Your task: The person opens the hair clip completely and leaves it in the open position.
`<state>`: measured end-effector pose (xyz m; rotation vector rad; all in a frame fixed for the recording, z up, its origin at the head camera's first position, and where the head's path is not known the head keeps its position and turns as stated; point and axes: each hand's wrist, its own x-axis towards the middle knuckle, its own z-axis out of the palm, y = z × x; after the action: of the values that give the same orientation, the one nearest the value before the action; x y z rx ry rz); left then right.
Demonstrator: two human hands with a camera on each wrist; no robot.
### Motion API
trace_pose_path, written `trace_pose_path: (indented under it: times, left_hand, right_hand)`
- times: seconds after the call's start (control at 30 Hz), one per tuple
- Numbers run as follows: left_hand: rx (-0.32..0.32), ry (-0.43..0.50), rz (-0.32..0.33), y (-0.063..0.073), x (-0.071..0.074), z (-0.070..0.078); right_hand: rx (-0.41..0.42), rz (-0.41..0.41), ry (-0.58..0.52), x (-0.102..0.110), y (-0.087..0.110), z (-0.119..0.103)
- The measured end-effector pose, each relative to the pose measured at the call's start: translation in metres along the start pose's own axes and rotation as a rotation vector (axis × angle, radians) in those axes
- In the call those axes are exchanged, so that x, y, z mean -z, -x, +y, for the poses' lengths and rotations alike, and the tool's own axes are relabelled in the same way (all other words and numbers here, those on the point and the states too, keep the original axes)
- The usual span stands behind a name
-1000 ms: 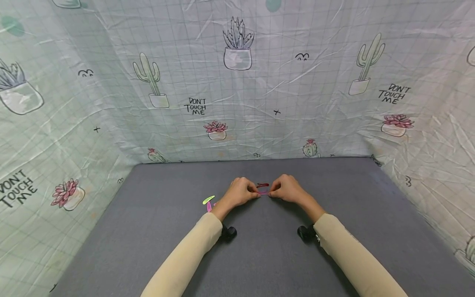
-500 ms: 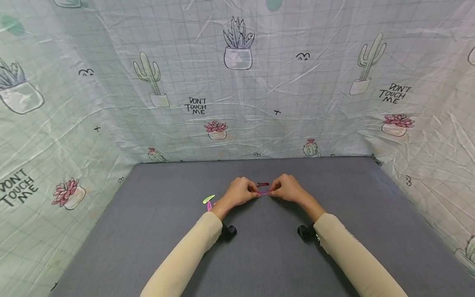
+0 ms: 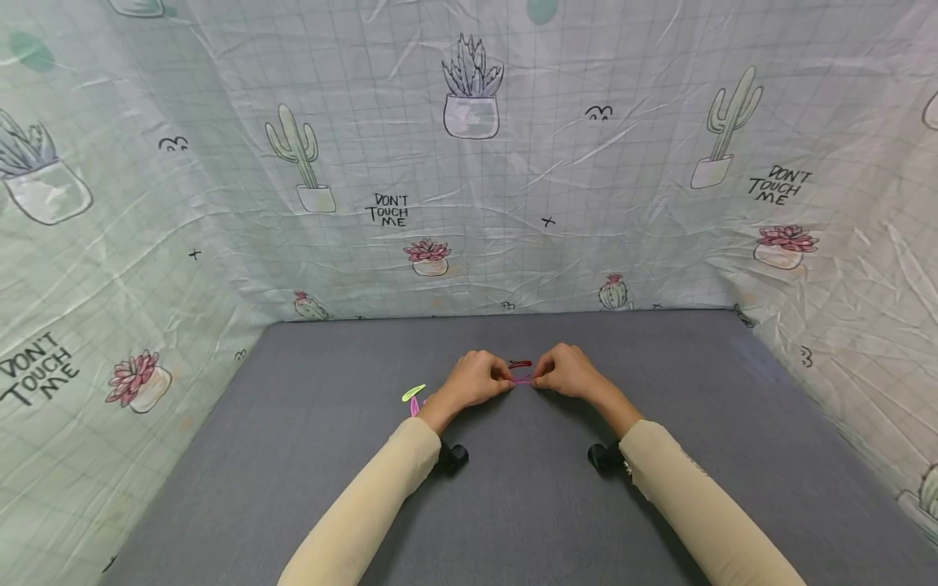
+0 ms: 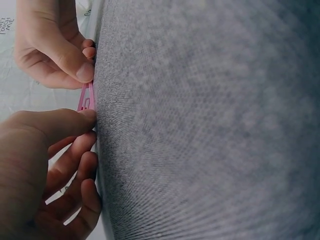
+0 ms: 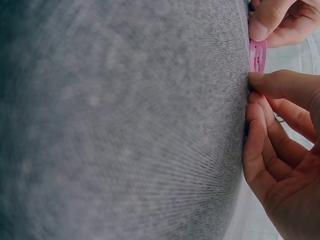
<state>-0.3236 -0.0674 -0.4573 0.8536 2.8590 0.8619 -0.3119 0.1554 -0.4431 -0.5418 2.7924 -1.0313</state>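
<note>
A pink snap hair clip [image 5: 258, 56] spans the gap between my two hands, close over the grey tabletop. My left hand [image 3: 478, 378] pinches one end of it between thumb and fingers. The other end is pinched by my right hand [image 3: 567, 373]. In the left wrist view the clip [image 4: 86, 97] shows a slotted middle, its ends covered by the fingertips. Just beyond it on the table lies a dark red hair clip [image 3: 520, 364].
Left of my left wrist, a yellow-green hair clip [image 3: 414, 393] and another pink clip [image 3: 414, 406] lie on the grey table [image 3: 308, 456]. A further pink bit is mostly hidden by the wrist. A cactus-print curtain [image 3: 542, 179] surrounds the table's back and sides.
</note>
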Motion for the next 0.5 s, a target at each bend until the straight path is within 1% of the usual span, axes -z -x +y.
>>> trace_pose_path:
  times: [0.3, 0.5]
  left_hand:
    - [-0.015, 0.012, 0.008, 0.0010, 0.0007, 0.0004]
    - [-0.003, 0.021, -0.003, 0.0014, 0.0024, 0.0021]
  right_hand:
    - [0.003, -0.002, 0.003, 0.0007, 0.0013, -0.0016]
    - [0.002, -0.005, 0.008, 0.0002, 0.0016, -0.0011]
